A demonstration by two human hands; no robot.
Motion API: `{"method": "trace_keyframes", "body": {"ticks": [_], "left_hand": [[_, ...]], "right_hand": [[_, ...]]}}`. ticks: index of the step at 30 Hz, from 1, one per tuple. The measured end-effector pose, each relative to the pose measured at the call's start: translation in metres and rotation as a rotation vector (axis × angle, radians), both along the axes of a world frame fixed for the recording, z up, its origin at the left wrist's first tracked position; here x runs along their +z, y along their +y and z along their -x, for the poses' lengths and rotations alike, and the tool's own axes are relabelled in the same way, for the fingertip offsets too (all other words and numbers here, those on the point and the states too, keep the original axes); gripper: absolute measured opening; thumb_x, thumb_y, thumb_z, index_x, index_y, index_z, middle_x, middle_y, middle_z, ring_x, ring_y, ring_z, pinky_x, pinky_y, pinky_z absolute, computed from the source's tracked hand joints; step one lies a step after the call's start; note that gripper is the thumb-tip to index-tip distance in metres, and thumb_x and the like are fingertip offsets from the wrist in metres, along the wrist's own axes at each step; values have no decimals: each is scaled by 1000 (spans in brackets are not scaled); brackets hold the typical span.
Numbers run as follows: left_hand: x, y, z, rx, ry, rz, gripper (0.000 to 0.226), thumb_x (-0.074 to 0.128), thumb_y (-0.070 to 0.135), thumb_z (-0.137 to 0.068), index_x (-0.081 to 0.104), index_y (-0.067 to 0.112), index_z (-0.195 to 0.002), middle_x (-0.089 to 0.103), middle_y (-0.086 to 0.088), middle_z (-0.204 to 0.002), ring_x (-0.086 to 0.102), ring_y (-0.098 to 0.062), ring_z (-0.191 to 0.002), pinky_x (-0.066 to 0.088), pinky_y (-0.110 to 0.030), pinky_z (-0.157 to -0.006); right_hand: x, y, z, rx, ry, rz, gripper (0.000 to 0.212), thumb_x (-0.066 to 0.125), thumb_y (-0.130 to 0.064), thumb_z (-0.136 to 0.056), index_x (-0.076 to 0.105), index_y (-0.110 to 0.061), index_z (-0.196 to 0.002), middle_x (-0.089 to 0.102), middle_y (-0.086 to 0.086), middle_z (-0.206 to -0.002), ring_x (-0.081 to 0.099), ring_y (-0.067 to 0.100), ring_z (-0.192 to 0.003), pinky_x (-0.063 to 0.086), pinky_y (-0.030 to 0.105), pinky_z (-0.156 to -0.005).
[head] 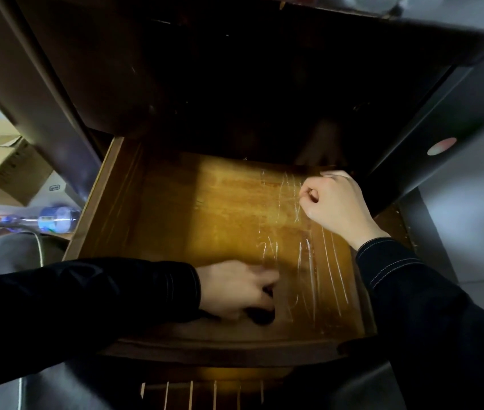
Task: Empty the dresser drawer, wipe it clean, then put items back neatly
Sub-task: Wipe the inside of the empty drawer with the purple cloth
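Right hand (pixel 332 202) is pinching the clear plastic sheet (pixel 303 255), centre right; whether the left hand (pixel 235 288) is gripping, I cannot tell. Both should be lifting evenly.

Cardboard boxes (pixel 1 167) were stacked far out left of the left hand (pixel 235 288). A blue-and-white cylindrical item (pixel 57 218) lay just below them, blurred. A round red-and-white sticker (pixel 441 146) sat on a dark panel (pixel 406 119) above the right hand (pixel 335 202). Grey floor tiles (pixel 471 232) lay beyond, further right.
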State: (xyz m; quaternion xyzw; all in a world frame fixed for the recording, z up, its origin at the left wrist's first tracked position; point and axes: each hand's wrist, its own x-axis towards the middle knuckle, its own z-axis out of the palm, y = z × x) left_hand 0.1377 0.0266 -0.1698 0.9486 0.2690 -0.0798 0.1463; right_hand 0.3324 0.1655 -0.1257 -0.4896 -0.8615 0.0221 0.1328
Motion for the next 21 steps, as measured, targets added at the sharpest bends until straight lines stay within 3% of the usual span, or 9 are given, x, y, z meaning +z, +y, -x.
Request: {"method": "trace_keyframes", "body": {"ticks": [3,6,11,15,18,21], "left_hand": [[-1,-5,-10,-126,27,55,42,71,15,-83,58,21,-123,40,-7,-127,53,-29,-103,50,-37,-70],[7,17,2,16,10,79,34,65,13,-84,64,23,-116,43,-7,-129,56,-28,-104,52,-39,-75],[20,48,40,235,-4,139,22,61,8,-86,71,23,-100,49,1,-113,58,-22,-96,49,-39,-78],[23,22,23,72,121,168,27,61,8,-85,70,21,-107,50,-5,-124,58,-26,-103,52,-39,-81],[22,-3,2,-143,160,182,24,64,14,-83,68,16,-106,50,-3,-116,58,-25,-95,54,-43,-75],[24,11,5,-70,160,159,23,63,14,-84,69,19,-105,52,-2,-119,59,-23,-97,53,-37,-75]], "right_hand": [[-1,0,0,1,1,-4,20,56,-17,-90,70,-20,-76,48,-12,-46,53,13,-50,32,30,-116],[-1,0,0,-2,-1,-6,20,56,-17,-90,70,-21,-77,49,-12,-47,54,13,-52,33,31,-115],[-1,1,0,-2,-3,-10,20,56,-18,-91,70,-21,-77,49,-12,-47,56,14,-54,32,29,-115],[0,0,0,-7,-3,0,20,56,-17,-90,70,-22,-76,48,-12,-46,56,15,-54,32,30,-115],[1,-1,1,-7,-6,4,20,55,-18,-90,70,-21,-76,48,-11,-45,54,13,-52,33,31,-116],[1,-1,0,-2,-10,8,20,56,-19,-92,70,-21,-78,49,-11,-47,54,13,-54,33,32,-116]]}}
